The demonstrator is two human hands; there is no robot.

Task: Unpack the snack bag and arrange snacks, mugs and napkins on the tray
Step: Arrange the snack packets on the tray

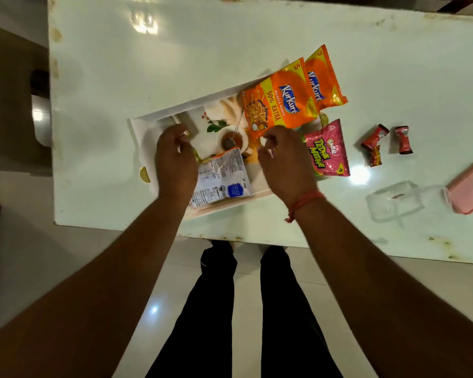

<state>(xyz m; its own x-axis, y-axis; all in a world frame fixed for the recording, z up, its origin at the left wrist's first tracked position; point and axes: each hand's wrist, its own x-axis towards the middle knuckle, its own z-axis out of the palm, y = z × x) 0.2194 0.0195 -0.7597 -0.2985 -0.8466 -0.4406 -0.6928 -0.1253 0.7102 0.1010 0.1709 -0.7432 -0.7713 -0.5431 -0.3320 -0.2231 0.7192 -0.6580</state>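
A white tray (145,126) printed with a tea picture lies slantwise in the middle of the pale table. On its far right end rests an orange Kurkure packet (279,105), and a second orange packet (324,80) overlaps it and hangs off the tray. A pink Tedhe Medhe packet (327,150) lies at the tray's right edge. My left hand (175,159) grips the top left edge of a silver-white snack packet (224,178), which lies back side up on the tray. My right hand (284,159) hovers over the tray just below the orange packet, fingers loosely curled with nothing in them.
Two small red wrapped snacks (373,144) (403,139) lie on the table right of the tray. A clear plastic box (393,201) and its pink lid (468,188) sit near the front right edge. The table's front edge (230,237) runs just above my legs.
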